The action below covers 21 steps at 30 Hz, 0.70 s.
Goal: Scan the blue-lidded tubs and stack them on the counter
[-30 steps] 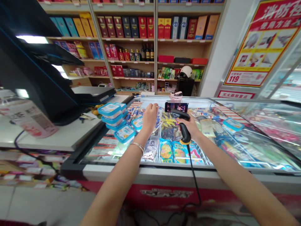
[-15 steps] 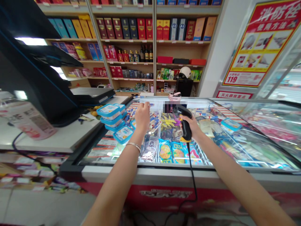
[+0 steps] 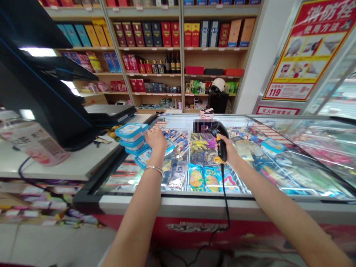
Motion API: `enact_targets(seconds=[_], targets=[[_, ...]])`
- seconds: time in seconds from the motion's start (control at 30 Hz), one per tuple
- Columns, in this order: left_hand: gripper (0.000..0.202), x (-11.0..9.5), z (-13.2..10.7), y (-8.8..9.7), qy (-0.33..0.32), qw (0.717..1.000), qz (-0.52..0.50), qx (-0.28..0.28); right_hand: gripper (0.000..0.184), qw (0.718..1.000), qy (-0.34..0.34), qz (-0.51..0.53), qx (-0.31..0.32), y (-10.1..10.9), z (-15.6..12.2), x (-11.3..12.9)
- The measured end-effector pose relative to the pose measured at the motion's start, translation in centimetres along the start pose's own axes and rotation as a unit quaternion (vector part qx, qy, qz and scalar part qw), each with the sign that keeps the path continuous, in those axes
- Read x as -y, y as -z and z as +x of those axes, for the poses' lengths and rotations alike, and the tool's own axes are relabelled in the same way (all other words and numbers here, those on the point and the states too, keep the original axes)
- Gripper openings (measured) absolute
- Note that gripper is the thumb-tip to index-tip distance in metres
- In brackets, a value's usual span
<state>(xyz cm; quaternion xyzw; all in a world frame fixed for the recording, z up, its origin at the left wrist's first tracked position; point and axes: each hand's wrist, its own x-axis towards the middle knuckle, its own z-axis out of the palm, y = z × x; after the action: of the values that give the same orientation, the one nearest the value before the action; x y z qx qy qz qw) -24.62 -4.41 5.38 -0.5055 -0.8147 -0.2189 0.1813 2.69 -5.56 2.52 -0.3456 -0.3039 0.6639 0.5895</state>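
My right hand (image 3: 226, 148) grips a black-and-yellow barcode scanner (image 3: 221, 142) above the glass-topped freezer, its cord hanging down the front. My left hand (image 3: 156, 139), a silver bangle on its wrist, is at the right side of a stack of blue-lidded tubs (image 3: 129, 130). Its fingers are curled towards the stack; their tips are hidden, and I cannot tell whether they hold a tub. Under this hand a further blue-lidded tub (image 3: 142, 158) lies in front of the stack, partly covered by the wrist.
Packaged ices (image 3: 195, 177) lie inside the freezer (image 3: 178, 202). A pink cup (image 3: 206, 114) stands at its far edge. On the left counter (image 3: 91, 159) are a black checkout machine (image 3: 36, 96) and a pink-and-white package (image 3: 33, 141). Stocked shelves (image 3: 150, 48) line the back.
My left hand has moved left and down, from above the freezer to the side of the tub stack. The scanner in my right hand has tilted slightly and stays in nearly the same place.
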Motion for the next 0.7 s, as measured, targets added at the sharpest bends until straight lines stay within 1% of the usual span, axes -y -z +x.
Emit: enact_targets(seconds=[0.07, 0.13, 0.23, 0.37, 0.47, 0.5, 0.57, 0.63, 0.7], targets=[[0.039, 0.0, -0.1, -0.2, -0.003, 1.0, 0.003, 0.009, 0.023, 1.0, -0.012, 0.02, -0.011, 0.3, 0.2, 0.2], [0.039, 0.1, -0.1, -0.3, -0.007, 1.0, -0.003, 0.015, 0.02, 1.0, -0.007, 0.026, -0.014, 0.6, 0.5, 0.3], [0.035, 0.3, -0.2, -0.6, -0.018, 1.0, -0.018, 0.015, 0.021, 0.999, -0.002, 0.03, -0.011, 0.8, 0.6, 0.3], [0.033, 0.5, -0.1, -0.9, -0.024, 0.999, -0.019, 0.01, 0.026, 0.999, 0.025, 0.044, -0.009, 0.5, 0.4, 0.2], [0.034, 0.4, -0.1, -0.8, -0.019, 1.0, -0.019, 0.012, 0.027, 0.999, 0.022, 0.036, -0.008, 0.1, 0.2, 0.5], [0.035, 0.2, -0.2, -0.6, -0.023, 0.999, -0.021, 0.004, 0.027, 0.999, 0.023, 0.027, -0.007, 0.0, 0.1, 0.8], [0.035, -0.4, -0.5, 0.0, -0.047, 0.998, -0.034, -0.033, 0.027, 0.999, 0.051, 0.009, -0.007, 0.0, -0.1, 2.0], [0.035, -1.5, -1.0, 0.9, -0.091, 0.99, -0.059, -0.086, 0.025, 0.994, 0.109, 0.004, -0.011, 0.4, -0.5, 3.9], [0.036, -3.1, -1.8, 1.8, -0.142, 0.977, -0.09, -0.127, 0.022, 0.986, 0.166, 0.008, -0.015, 1.4, -1.3, 6.3]])
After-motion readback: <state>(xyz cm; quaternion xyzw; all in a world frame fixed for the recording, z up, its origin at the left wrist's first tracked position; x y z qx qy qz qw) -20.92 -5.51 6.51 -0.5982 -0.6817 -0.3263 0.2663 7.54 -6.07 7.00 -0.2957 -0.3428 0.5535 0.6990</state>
